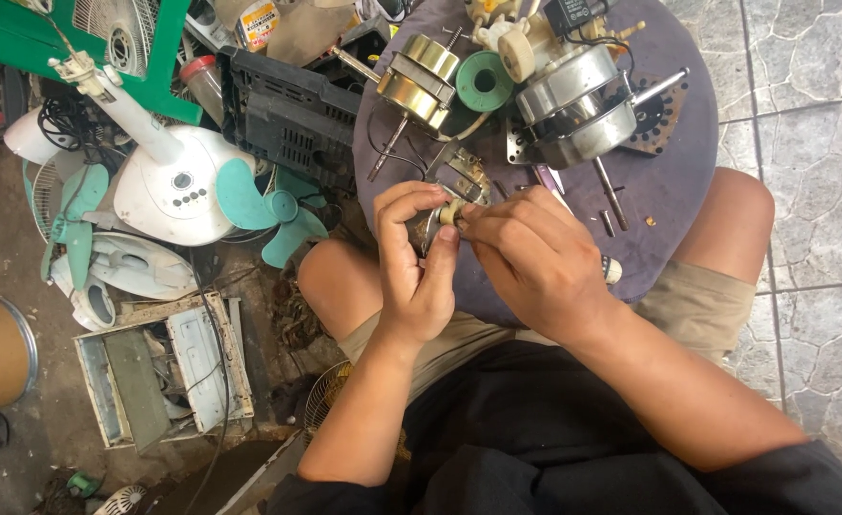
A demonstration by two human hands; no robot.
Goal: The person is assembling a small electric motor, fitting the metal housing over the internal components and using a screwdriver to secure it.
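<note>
Holding: head view, both hands meet over the round table [688, 191], just above the knees.
Left hand: [419, 257] wrapped round a small dark rotor [423, 229], fingers closed on its body, thumb up along the near side.
Right hand: [526, 253] thumb and forefinger pinched on the pale bush [448, 214] at the rotor's end.
Rotor spot: between the 2 hands, off the table surface, just in front of a metal bracket [461, 172].
Step, my read: fitting or turning the bush on the shaft end.
Doing it well: keep the left hand as the fixed clamp, let only the right fingertips move; keep the bush square to the shaft, no forcing at a tilt.
Support: judged steadier with the wrists braced on the table edge.
Nearby: brass motor [421, 81] and green spool [484, 80] well apart at the far side; silver motor [573, 105] to the right; loose pins [608, 222] near the right hand.
Risk: small parts roll off the cloth; keep the work over the table.
Floor left: fan base [177, 181], teal blade [268, 210], clear of the hands.
Hidden: shaft seat inside the grip, cannot tell how far the bush is on.
</note>
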